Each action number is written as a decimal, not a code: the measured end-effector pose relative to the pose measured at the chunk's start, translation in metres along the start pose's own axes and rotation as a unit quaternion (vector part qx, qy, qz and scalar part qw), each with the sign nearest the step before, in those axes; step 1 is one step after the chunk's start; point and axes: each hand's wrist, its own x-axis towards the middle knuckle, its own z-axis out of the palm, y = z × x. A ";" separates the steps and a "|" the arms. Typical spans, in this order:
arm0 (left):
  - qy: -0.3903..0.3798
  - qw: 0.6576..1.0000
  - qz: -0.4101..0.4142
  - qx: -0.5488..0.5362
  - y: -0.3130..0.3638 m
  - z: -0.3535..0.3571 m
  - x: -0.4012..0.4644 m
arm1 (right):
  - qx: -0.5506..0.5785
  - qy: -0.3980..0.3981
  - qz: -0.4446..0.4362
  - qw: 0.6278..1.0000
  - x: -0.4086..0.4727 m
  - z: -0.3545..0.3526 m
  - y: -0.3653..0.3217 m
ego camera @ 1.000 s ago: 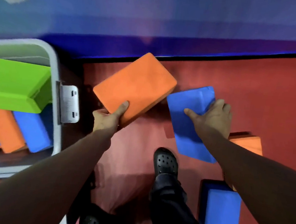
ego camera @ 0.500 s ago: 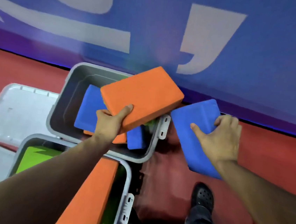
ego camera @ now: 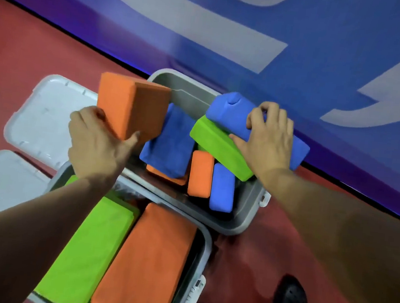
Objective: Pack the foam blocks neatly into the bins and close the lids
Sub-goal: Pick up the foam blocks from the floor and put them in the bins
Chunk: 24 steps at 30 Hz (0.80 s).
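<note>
Left hand [ego camera: 98, 145] grips an orange foam block [ego camera: 131, 106] by its lower corner, held over the far gray bin [ego camera: 233, 225] at its 9 o'clock rim. Right hand [ego camera: 269, 143] clasps a blue foam block [ego camera: 237, 117] at 2 o'clock, lying on a tilted green block [ego camera: 217, 144]. Blocks appear light, compressible and non-slip; hold across the short sides. Red floor [ego camera: 32, 47]; blue wall [ego camera: 232, 19] at 12 o'clock.

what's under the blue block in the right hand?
The blue block gripped by the right hand lies over a tilted green block in the far bin; its far end's support is hidden.
</note>
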 end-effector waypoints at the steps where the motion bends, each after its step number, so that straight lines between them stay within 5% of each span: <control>1: -0.003 1.000 0.029 0.009 -0.001 0.002 0.001 | -0.002 -0.008 -0.011 1.000 -0.001 0.011 -0.005; 7: 0.012 0.972 0.214 0.094 -0.018 0.032 0.005 | -0.016 -0.103 -0.054 0.993 -0.042 0.061 -0.027; 13: -0.179 0.910 0.327 0.180 -0.012 0.052 -0.003 | -0.001 -0.151 -0.048 0.987 -0.042 0.065 -0.019; 18: -0.367 0.878 0.240 0.191 -0.006 0.063 -0.031 | -0.003 -0.230 -0.059 0.972 -0.034 0.050 -0.012; 24: -0.390 0.881 0.221 0.150 -0.009 0.054 -0.028 | 0.015 -0.254 -0.020 0.967 -0.045 0.035 -0.011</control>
